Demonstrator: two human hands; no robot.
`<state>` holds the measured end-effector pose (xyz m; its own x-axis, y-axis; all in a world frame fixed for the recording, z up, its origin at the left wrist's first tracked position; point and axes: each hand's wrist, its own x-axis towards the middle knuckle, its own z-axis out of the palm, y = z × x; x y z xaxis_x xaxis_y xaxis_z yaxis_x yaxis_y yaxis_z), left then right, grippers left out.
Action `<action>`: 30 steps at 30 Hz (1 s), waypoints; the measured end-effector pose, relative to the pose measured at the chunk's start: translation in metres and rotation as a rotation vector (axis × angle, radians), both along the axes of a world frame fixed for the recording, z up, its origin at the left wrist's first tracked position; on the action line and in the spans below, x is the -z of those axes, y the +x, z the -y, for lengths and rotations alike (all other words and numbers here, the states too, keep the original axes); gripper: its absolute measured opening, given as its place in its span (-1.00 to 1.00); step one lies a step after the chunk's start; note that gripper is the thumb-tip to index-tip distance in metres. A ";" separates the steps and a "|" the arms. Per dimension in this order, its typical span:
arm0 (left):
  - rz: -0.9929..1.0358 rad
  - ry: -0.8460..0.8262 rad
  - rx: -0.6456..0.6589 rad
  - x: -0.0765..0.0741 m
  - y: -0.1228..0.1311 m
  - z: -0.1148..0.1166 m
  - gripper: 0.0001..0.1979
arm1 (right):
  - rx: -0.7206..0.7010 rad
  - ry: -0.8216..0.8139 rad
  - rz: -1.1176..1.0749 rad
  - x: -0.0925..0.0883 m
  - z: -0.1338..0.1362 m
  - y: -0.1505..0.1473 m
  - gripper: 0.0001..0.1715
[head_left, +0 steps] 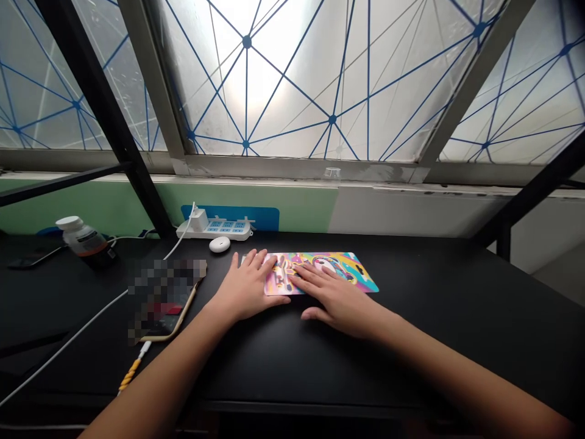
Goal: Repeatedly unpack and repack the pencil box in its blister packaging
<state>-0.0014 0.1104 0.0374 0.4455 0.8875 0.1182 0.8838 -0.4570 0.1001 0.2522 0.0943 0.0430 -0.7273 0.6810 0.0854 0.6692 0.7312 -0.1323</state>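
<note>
A flat, brightly printed card package (365, 277) with a cartoon figure and a hang hole at its right end lies on the black desk (439, 305). My left hand (247, 283) rests over its left end, fingers stretched out and palm down. Across the middle of the package lies my right hand (340, 300), also flat with its fingers extended. Neither hand grips anything. The left part of the package is hidden under my fingers.
Left of my arm is a blurred phone (171, 305) on a charging cable (132, 369). Behind stand a power strip (226, 228), a small white round case (220, 244) and a bottle (86, 241). Black metal posts (105, 116) flank the desk before a window.
</note>
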 end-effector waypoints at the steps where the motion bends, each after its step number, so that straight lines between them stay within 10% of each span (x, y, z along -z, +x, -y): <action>1: -0.004 -0.006 -0.010 0.001 -0.002 0.001 -0.03 | 0.024 -0.017 0.001 0.000 0.000 0.016 -0.17; 7: 0.002 -0.106 -0.002 -0.011 -0.008 0.002 0.06 | 0.229 0.121 -0.041 0.004 0.004 0.108 -0.30; 15: 0.095 -0.202 0.110 -0.010 0.042 -0.019 -0.12 | 0.099 0.244 0.010 0.024 -0.010 0.056 -0.40; 24: 0.072 -0.284 0.083 -0.009 0.009 -0.033 -0.25 | 0.387 0.500 -0.270 0.010 0.005 0.132 -0.40; 27: 0.106 -0.286 0.092 -0.009 0.018 -0.037 -0.33 | 0.422 0.673 -0.371 -0.008 0.023 0.107 -0.41; 30: 0.144 -0.311 0.116 -0.007 0.033 -0.046 -0.41 | 0.150 0.627 -0.169 -0.007 0.057 0.043 -0.34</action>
